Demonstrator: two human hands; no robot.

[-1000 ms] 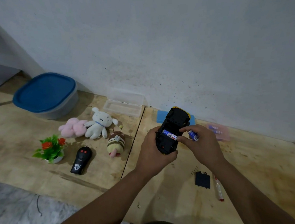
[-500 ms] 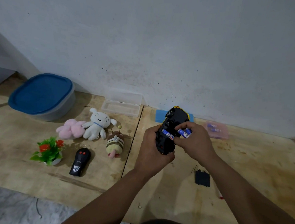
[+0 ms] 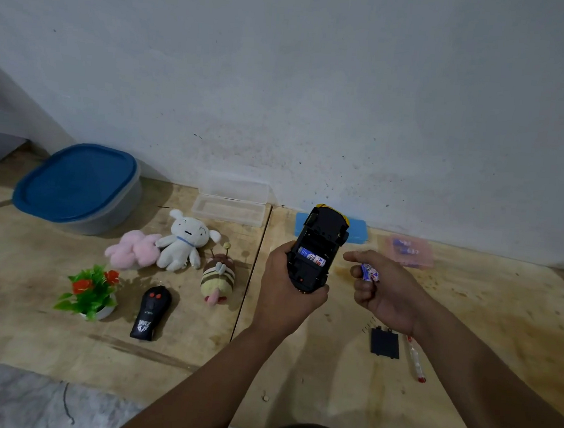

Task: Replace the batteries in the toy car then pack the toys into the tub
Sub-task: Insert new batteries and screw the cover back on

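Gripping glossy black upturned car (image 3: 316, 250): left hand (image 3: 284, 291) | right hand (image 3: 386, 289) pinches cylindrical battery (image 3: 370, 272)

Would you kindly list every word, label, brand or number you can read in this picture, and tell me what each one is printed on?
None reads with certainty.
Black remote control: white logo and a small line above it, too blurred.
Blue-and-white battery in the upturned black toy car held by the left hand: print too small.
Battery pinched in the right hand: label blurred.
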